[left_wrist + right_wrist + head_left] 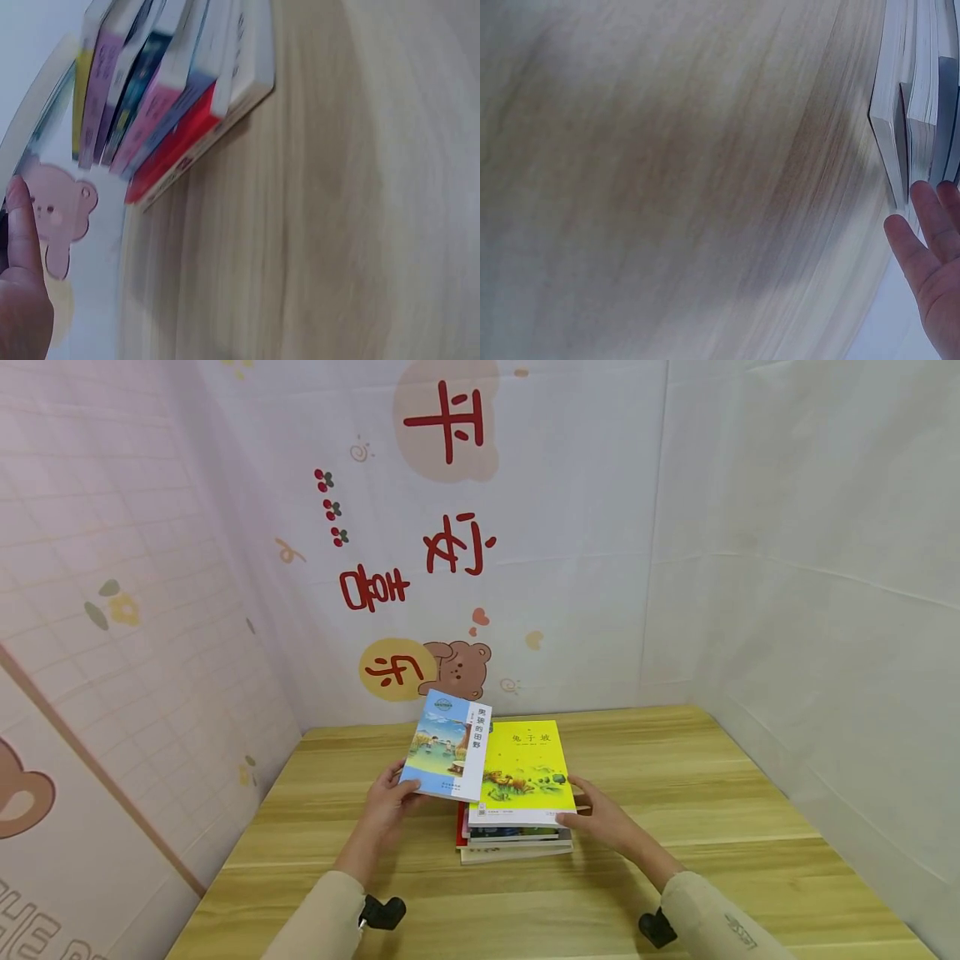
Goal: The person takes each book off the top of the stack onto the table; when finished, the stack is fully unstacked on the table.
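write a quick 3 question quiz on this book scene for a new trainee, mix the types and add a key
1. Which of the person's hands holds the blue-and-white paperback 男孩的田野?

2. What cover colour tops the stack of books?
a) red
b) yellow
c) black

3. Fill in the blank: in the head view, the right hand is at the stack's ____ side.

Key:
1. The left hand.
2. b, the yellow paperback 兔子坡.
3. right
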Demonstrator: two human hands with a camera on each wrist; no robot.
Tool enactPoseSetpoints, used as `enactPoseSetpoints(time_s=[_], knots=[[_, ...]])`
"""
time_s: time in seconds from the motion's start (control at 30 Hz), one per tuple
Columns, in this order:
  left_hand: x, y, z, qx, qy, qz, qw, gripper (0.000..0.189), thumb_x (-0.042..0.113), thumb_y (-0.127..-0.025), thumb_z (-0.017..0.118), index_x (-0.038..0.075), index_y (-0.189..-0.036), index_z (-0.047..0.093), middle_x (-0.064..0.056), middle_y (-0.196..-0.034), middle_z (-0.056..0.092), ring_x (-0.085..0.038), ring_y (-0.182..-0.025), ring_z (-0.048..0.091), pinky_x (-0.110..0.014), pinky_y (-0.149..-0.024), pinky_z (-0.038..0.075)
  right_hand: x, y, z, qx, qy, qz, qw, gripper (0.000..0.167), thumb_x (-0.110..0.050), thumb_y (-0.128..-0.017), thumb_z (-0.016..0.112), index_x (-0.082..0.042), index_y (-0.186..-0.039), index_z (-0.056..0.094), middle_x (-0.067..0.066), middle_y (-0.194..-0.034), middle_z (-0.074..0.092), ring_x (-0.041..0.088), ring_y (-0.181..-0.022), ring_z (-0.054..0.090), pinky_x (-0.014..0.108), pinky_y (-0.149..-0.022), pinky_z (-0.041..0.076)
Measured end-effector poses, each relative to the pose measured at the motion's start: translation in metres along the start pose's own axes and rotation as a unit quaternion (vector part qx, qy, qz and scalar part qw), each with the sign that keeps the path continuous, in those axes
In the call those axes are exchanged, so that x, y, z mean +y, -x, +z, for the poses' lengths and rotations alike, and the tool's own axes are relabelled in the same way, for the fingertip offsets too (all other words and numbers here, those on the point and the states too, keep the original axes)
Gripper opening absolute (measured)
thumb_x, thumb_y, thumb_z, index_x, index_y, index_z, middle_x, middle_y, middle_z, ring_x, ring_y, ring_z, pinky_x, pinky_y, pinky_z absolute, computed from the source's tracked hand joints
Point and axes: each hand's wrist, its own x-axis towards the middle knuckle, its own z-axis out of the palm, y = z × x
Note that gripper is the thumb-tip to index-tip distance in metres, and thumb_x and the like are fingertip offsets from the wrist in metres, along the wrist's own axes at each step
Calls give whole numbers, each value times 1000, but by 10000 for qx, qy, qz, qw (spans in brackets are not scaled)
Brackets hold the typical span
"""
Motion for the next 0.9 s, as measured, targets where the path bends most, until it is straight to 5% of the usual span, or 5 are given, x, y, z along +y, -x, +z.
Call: enactPoseSetpoints(time_s=[0.27,0.7,0.8,0.9], knots=[[14,-8,-24,281,43,44,9996,58,-6,-97,56,3,-150,32,-14,-133,51,-12,-83,67,-29,-81,56,3,0,-1,24,-7,55,10000,86,-39,-86,77,-15,-155,32,21,-137,54,35,-118,57,56,-98,46],[37,-21,-70,678,113,77,9976,65,-4,-98,55,7,-155,26,0,-114,56,-10,-83,69,-38,-95,50,4,1,1,41,10,21,10000,87,-39,-87,76,-13,-155,30,21,-138,53,36,-119,57,56,-98,45],[45,-24,-82,722,171,51,9972,67,-4,-99,54,11,-156,24,-2,-120,50,-10,-83,68,-36,-94,51,3,2,1,0,9,-88,10000,85,-37,-89,75,-11,-155,29,23,-138,53,37,-119,57,55,-97,47],[54,-26,-96,712,225,-22,9972,71,-4,-100,51,15,-159,18,-10,-146,34,-9,-79,65,-32,-94,51,4,2,2,-33,9,-185,9998,84,-36,-90,74,-9,-155,29,24,-137,54,37,-118,57,53,-95,49]])
